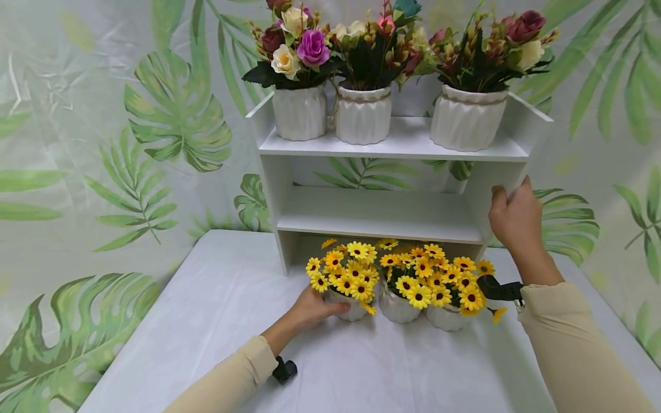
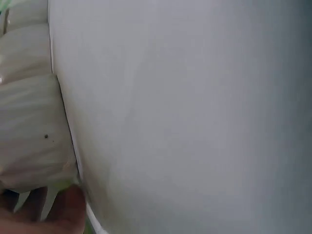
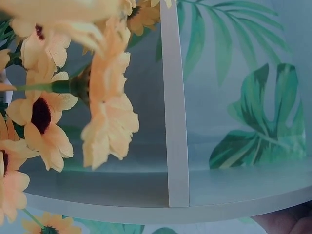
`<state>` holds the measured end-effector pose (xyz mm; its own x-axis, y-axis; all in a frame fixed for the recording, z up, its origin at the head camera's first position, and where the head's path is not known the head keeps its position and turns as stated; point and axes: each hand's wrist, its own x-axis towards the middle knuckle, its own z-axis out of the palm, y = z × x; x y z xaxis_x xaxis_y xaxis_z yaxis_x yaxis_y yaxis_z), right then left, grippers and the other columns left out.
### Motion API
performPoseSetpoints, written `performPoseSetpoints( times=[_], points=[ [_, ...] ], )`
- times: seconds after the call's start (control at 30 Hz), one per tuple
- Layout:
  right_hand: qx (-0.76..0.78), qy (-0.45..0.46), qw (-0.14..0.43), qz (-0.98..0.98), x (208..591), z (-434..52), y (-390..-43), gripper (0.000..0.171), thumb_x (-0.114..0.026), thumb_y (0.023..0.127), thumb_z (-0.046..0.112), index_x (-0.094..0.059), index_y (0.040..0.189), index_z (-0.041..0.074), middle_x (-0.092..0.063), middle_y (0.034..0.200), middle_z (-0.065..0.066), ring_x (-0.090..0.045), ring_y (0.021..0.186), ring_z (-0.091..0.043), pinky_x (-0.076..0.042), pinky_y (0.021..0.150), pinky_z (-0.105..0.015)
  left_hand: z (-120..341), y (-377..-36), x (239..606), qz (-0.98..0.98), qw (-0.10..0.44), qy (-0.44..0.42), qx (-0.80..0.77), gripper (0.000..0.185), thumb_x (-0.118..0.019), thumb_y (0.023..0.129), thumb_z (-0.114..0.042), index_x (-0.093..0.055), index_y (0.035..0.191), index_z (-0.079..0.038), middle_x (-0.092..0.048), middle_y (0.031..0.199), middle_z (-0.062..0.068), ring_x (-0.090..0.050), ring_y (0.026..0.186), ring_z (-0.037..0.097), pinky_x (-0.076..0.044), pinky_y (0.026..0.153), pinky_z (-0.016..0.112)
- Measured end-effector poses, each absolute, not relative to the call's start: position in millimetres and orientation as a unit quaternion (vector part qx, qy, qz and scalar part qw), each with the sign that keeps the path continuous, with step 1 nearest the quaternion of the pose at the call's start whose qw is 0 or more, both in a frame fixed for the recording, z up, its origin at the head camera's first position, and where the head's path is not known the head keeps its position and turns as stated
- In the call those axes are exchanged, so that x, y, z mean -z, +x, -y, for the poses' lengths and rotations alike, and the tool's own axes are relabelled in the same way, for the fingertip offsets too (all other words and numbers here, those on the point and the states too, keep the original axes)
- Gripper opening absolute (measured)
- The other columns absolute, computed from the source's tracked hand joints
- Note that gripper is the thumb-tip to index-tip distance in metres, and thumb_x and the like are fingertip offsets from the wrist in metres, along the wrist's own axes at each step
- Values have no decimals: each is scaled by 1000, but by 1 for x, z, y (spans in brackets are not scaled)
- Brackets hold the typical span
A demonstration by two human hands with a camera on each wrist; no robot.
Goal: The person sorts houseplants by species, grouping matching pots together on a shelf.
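Note:
Three small white pots of yellow daisies stand in a row on the white table, just in front of a white shelf unit (image 1: 392,148). My left hand (image 1: 326,308) grips the leftmost daisy pot (image 1: 353,311), thumb on its front. In the left wrist view the ribbed pot (image 2: 29,131) fills the left edge, with fingertips (image 2: 53,214) below it. My right hand (image 1: 512,207) holds the shelf's right side panel (image 1: 482,198), thumb on the front edge. The right wrist view shows daisies (image 3: 44,117) close up and the shelf's upright board (image 3: 174,122).
The middle daisy pot (image 1: 395,310) and right daisy pot (image 1: 446,318) stand close beside the held one. Three white pots of roses (image 1: 364,115) line the top shelf. The middle shelf (image 1: 382,221) is bare. A leaf-print backdrop (image 1: 155,126) hangs behind the table (image 1: 206,321).

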<state>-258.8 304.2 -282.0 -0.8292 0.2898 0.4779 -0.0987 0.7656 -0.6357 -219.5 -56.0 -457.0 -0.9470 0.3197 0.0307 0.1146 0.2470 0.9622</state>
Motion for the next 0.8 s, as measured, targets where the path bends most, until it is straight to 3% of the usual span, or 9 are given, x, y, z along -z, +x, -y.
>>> performPoseSetpoints(
  times=[0.2, 0.47, 0.8],
  points=[
    [-335, -53, 285, 896, 282, -304, -260, 51, -32, 105, 24, -32, 146, -5, -50, 136, -38, -51, 121, -60, -43, 92, -74, 56, -227, 459, -761, 133, 181, -608, 90, -85, 77, -15, -35, 150, -22, -35, 159, 3, -26, 151, 26, -9, 126, 55],
    [-339, -59, 285, 895, 282, -305, -259, 51, -33, 104, 24, -33, 145, -6, -50, 136, -38, -50, 122, -59, -43, 93, -74, 45, -230, 457, -741, 142, 187, -629, 79, -81, 79, -7, -42, 145, -23, -47, 150, -1, -37, 144, 23, -20, 124, 50],
    [-338, -54, 282, 896, 282, -304, -258, 51, -32, 105, 24, -32, 146, -6, -50, 136, -38, -50, 121, -60, -43, 93, -74, 44, -229, 456, -750, 152, 165, -622, 80, -81, 80, -10, -40, 147, -22, -45, 152, 0, -36, 146, 25, -22, 124, 51]
  ],
)
